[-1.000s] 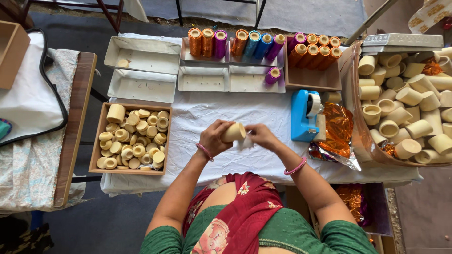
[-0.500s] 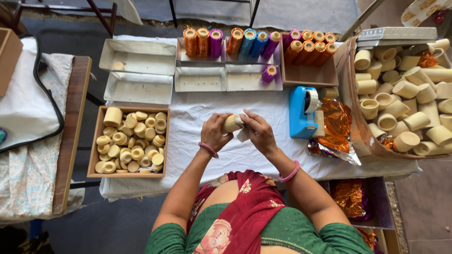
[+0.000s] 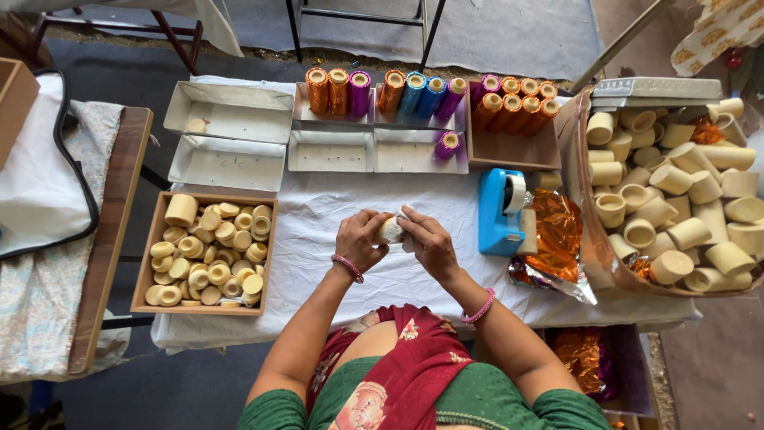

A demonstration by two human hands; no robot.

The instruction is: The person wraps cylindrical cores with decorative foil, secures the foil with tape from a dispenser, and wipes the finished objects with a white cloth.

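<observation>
The cream tube (image 3: 391, 230) is mostly hidden between the left hand (image 3: 360, 241) and right hand (image 3: 428, 242); only one end shows. The bag of cream tubes (image 3: 676, 199) runs off the right edge (its far side unseen). Marks inside the white trays (image 3: 329, 151) are too small to tell.

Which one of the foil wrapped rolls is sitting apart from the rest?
The purple roll, lying alone in the white tray in the second row. All the other wrapped rolls stand packed in the back row, orange, purple and blue side by side.
</observation>
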